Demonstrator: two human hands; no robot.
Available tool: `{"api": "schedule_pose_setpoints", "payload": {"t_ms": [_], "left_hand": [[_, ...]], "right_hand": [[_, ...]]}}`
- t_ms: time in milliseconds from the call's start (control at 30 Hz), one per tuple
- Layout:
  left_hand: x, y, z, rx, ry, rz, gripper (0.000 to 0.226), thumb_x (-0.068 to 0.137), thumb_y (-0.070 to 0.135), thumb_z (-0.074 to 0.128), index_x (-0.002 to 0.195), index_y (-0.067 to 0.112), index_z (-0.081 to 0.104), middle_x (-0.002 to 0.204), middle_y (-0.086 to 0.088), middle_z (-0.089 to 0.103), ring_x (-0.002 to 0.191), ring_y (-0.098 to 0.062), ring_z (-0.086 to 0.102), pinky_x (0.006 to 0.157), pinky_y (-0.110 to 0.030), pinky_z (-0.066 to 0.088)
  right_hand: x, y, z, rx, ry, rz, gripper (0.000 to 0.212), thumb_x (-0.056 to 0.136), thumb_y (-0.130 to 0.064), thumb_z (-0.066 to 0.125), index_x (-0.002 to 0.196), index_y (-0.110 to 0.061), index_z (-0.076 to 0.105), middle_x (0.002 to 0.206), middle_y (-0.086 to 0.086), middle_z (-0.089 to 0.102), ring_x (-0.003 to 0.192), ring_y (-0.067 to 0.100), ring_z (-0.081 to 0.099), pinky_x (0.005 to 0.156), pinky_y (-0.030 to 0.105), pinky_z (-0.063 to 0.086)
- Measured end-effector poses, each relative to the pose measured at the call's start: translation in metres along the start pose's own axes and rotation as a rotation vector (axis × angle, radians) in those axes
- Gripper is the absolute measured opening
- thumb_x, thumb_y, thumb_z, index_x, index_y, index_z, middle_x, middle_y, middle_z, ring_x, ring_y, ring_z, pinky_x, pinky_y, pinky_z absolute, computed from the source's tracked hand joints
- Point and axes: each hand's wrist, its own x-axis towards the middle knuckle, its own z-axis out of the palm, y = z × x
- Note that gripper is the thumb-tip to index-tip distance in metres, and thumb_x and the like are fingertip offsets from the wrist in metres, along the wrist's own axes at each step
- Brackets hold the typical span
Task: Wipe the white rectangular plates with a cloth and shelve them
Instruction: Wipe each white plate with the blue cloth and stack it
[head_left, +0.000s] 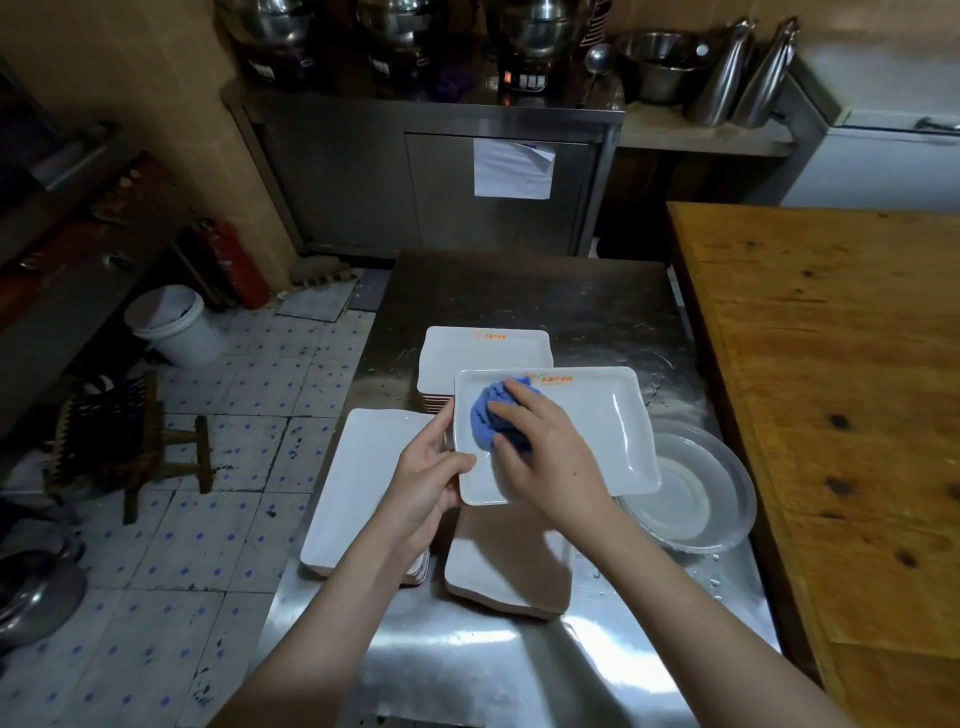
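Note:
My left hand (428, 475) grips the left edge of a white rectangular plate (597, 431) and holds it above the steel table (519, 291). My right hand (540, 447) presses a bunched blue cloth (488, 413) onto the plate's left half. Behind the held plate stands a stack of white rectangular plates (483, 353) with orange print. A second stack (358, 478) lies to the left under my left forearm. A third stack (506, 561) lies below the held plate, partly hidden by my right arm.
A clear glass bowl (691, 493) sits on the table right of the plates, with water drops around it. A wooden table (841, 389) borders the right side. On the tiled floor to the left are a white bucket (174, 325) and a wooden stool (130, 441).

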Motion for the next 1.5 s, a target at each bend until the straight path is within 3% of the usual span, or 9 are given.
{"api": "schedule_pose_setpoints", "payload": {"t_ms": [233, 467, 633, 733, 833, 967, 1200, 1367, 1500], "left_hand": [[0.000, 0.003, -0.007, 0.014, 0.028, 0.004, 0.070, 0.087, -0.010, 0.054, 0.141, 0.034, 0.044, 0.125, -0.002, 0.067, 0.110, -0.026, 0.066, 0.066, -0.032, 0.059], [0.003, 0.004, -0.005, 0.031, 0.027, 0.002, 0.068, 0.087, -0.010, 0.054, 0.137, 0.035, 0.047, 0.122, -0.001, 0.068, 0.103, -0.021, 0.068, 0.063, -0.030, 0.058], [0.004, 0.002, 0.000, 0.047, 0.003, -0.006, 0.067, 0.088, -0.012, 0.050, 0.136, 0.034, 0.048, 0.119, -0.007, 0.069, 0.095, -0.018, 0.070, 0.062, -0.030, 0.057], [0.005, 0.002, -0.001, 0.054, -0.017, -0.008, 0.067, 0.088, -0.013, 0.048, 0.134, 0.036, 0.051, 0.120, -0.008, 0.068, 0.097, -0.021, 0.070, 0.065, -0.031, 0.058], [0.005, 0.004, -0.003, 0.041, -0.008, -0.013, 0.064, 0.088, -0.012, 0.049, 0.129, 0.037, 0.053, 0.119, -0.008, 0.069, 0.099, -0.022, 0.070, 0.065, -0.031, 0.058], [0.009, 0.007, -0.005, 0.013, 0.029, -0.005, 0.062, 0.088, -0.012, 0.052, 0.126, 0.037, 0.054, 0.119, -0.005, 0.070, 0.100, -0.022, 0.070, 0.062, -0.030, 0.058], [0.029, 0.015, -0.009, 0.022, 0.116, 0.003, 0.063, 0.088, -0.010, 0.055, 0.132, 0.035, 0.050, 0.108, 0.000, 0.074, 0.103, -0.024, 0.069, 0.066, -0.034, 0.061], [0.053, 0.024, -0.014, 0.046, 0.170, 0.002, 0.063, 0.089, -0.009, 0.054, 0.137, 0.031, 0.050, 0.114, -0.004, 0.071, 0.101, -0.022, 0.069, 0.063, -0.029, 0.059], [0.078, 0.037, -0.021, 0.099, 0.205, -0.006, 0.060, 0.094, -0.003, 0.053, 0.144, 0.027, 0.044, 0.132, -0.002, 0.061, 0.116, -0.025, 0.062, 0.067, -0.029, 0.059]], "right_hand": [[-0.003, 0.047, -0.033, -0.122, 0.118, 0.167, 0.030, 0.084, -0.009, 0.062, 0.113, -0.014, 0.064, 0.138, 0.006, 0.049, 0.125, 0.026, 0.046, 0.100, 0.037, 0.040], [-0.013, 0.042, -0.024, -0.116, 0.198, 0.162, 0.036, 0.085, -0.008, 0.062, 0.122, -0.008, 0.058, 0.140, 0.013, 0.045, 0.126, 0.026, 0.043, 0.102, 0.033, 0.033], [-0.009, 0.004, -0.008, 0.048, 0.099, -0.057, 0.026, 0.075, -0.002, 0.060, 0.099, -0.006, 0.053, 0.094, 0.006, 0.055, 0.084, 0.021, 0.048, 0.074, 0.035, 0.043], [-0.010, -0.001, -0.001, 0.034, 0.003, -0.140, 0.032, 0.078, -0.001, 0.060, 0.109, -0.008, 0.057, 0.111, 0.005, 0.058, 0.100, 0.022, 0.051, 0.087, 0.029, 0.040], [-0.006, 0.007, -0.007, -0.023, -0.020, -0.168, 0.033, 0.078, -0.007, 0.060, 0.112, -0.008, 0.059, 0.120, 0.010, 0.056, 0.101, 0.027, 0.052, 0.085, 0.039, 0.044], [-0.006, 0.028, -0.017, -0.109, -0.019, 0.008, 0.040, 0.082, -0.012, 0.060, 0.121, -0.017, 0.056, 0.138, 0.010, 0.042, 0.111, 0.029, 0.049, 0.087, 0.037, 0.043], [-0.003, 0.053, -0.018, -0.118, 0.036, 0.099, 0.039, 0.076, 0.007, 0.060, 0.111, -0.009, 0.062, 0.121, 0.011, 0.054, 0.097, 0.035, 0.054, 0.084, 0.038, 0.044], [0.012, 0.061, -0.015, -0.030, 0.056, 0.175, 0.044, 0.072, 0.012, 0.057, 0.111, -0.008, 0.065, 0.106, 0.011, 0.058, 0.099, 0.028, 0.054, 0.086, 0.028, 0.039], [0.027, 0.066, -0.014, 0.101, 0.118, 0.246, 0.044, 0.072, 0.010, 0.057, 0.109, -0.013, 0.066, 0.102, 0.004, 0.060, 0.094, 0.014, 0.053, 0.080, 0.009, 0.034]]}}
